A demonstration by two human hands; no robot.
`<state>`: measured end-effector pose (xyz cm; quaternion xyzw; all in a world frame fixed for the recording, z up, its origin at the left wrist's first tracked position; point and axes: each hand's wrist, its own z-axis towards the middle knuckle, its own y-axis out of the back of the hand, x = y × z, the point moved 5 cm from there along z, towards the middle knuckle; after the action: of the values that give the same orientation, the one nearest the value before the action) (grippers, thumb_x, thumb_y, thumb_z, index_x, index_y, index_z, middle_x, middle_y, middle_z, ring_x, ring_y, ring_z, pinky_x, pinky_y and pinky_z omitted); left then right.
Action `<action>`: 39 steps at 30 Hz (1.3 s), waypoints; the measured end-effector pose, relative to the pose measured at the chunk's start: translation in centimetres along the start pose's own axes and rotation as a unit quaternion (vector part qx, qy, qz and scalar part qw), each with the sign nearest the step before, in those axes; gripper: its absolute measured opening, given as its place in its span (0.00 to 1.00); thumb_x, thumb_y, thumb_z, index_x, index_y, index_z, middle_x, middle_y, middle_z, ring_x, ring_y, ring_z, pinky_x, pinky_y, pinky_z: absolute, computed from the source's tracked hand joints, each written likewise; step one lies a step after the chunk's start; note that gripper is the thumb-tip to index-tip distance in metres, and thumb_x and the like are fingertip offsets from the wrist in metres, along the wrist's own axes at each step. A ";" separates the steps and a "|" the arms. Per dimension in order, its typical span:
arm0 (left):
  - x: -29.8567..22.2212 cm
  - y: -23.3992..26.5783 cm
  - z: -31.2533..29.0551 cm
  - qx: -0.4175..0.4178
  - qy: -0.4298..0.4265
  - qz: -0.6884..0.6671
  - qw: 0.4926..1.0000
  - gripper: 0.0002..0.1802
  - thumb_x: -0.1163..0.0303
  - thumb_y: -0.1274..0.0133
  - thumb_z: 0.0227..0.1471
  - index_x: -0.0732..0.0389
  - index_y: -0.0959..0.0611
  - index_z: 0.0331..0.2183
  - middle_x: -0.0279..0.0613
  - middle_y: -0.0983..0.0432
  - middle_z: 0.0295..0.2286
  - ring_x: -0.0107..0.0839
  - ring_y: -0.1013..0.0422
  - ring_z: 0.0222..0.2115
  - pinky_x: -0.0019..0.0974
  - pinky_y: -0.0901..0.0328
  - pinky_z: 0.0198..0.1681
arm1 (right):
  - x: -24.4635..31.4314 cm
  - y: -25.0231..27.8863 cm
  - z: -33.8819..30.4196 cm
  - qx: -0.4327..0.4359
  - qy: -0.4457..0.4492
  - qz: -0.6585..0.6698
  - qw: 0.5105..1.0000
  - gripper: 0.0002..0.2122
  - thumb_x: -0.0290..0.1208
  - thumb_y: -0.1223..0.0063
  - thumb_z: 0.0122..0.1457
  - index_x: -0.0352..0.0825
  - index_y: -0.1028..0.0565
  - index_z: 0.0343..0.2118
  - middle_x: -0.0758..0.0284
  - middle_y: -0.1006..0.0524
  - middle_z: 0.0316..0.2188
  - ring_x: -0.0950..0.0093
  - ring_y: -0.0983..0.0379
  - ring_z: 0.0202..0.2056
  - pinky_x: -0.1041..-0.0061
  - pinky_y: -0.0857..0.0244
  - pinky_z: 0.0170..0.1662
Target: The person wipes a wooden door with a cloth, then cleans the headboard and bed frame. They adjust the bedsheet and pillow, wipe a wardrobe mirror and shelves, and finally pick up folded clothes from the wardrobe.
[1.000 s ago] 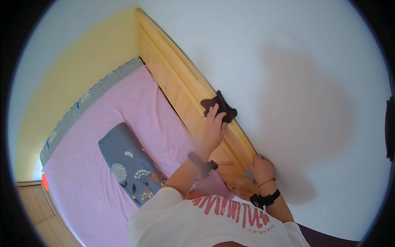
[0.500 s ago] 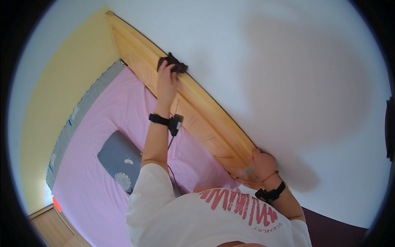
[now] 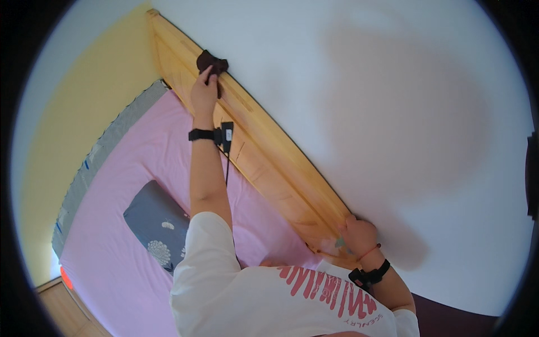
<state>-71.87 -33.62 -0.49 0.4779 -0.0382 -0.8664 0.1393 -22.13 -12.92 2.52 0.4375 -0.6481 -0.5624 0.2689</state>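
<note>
A dark brown cloth (image 3: 210, 60) lies bunched on the top edge of a long wooden headboard (image 3: 281, 150), towards its far left end. My left hand (image 3: 203, 92) pinches the cloth against the wood, with my arm stretched out over the bed. At the near right end, my right hand (image 3: 360, 236) is closed over the headboard's top edge, its fingertips partly hidden. Black straps with small devices circle both wrists, and a cable trails from the left one.
Pink bedding (image 3: 106, 236) covers the bed beside the headboard. On it rests a grey-blue pillow (image 3: 154, 216) with a white flower print. A pale wall (image 3: 292, 73) rises right behind the headboard. Greyish padding (image 3: 104, 149) runs along the far bed edge.
My left hand has slid the brown cloth farther along the headboard's top, towards the far left end. My right hand keeps its hold at the near end.
</note>
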 end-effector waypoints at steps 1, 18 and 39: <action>-1.4 -0.4 -1.8 0.019 0.029 0.008 0.999 0.16 0.63 0.49 0.52 0.54 0.20 0.43 0.50 0.23 0.36 0.43 0.26 0.36 0.36 0.34 0.39 | -0.3 -0.8 -0.7 0.017 -0.024 -0.010 1.000 0.15 0.44 0.50 0.53 0.34 0.29 0.25 0.57 0.25 0.17 0.59 0.26 0.21 0.62 0.32 0.26; 4.2 -2.6 -3.9 0.085 0.202 -0.236 0.947 0.32 0.54 0.62 0.58 0.69 0.37 0.54 0.56 0.38 0.52 0.47 0.40 0.53 0.37 0.46 0.54 | -2.0 -3.3 -1.7 0.024 0.003 0.021 0.999 0.15 0.43 0.52 0.52 0.33 0.29 0.27 0.55 0.24 0.18 0.58 0.25 0.22 0.60 0.31 0.27; -8.9 -5.3 -30.1 0.127 0.166 -0.111 0.972 0.20 0.68 0.48 0.50 0.69 0.24 0.44 0.59 0.25 0.36 0.48 0.28 0.39 0.38 0.34 0.42 | -3.5 -3.7 0.6 0.010 0.005 -0.012 1.000 0.14 0.41 0.47 0.50 0.32 0.27 0.28 0.53 0.24 0.25 0.56 0.25 0.30 0.59 0.32 0.34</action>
<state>-43.22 -24.07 -10.58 0.6304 -0.0709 -0.7728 -0.0150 -19.97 -9.54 -0.64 0.4509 -0.6467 -0.5572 0.2608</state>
